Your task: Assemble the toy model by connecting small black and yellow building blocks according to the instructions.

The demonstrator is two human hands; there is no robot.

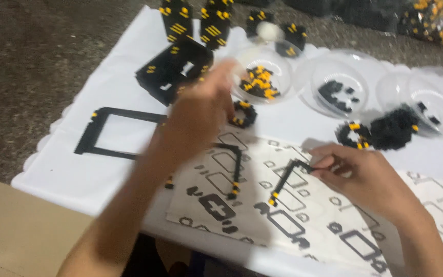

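Assembling small black and yellow bricks over a printed instruction sheet on the tabletop.
The right hand pinches an L-shaped brick strip; the blurred left hand, grip unclear, reaches toward a clear bowl of bricks.

The left hand is up in the air and looks blurry. Its back faces the camera. Its fingers are bunched and point up and away, past the right hand. The left arm comes in from the bottom and slants up to the hand.

The right hand sits lower, near the bottom right. It is curled, with its back up. Its thumb and 1 finger pinch together at the tips, pointing toward the left arm. The right arm comes in from the bottom right corner.
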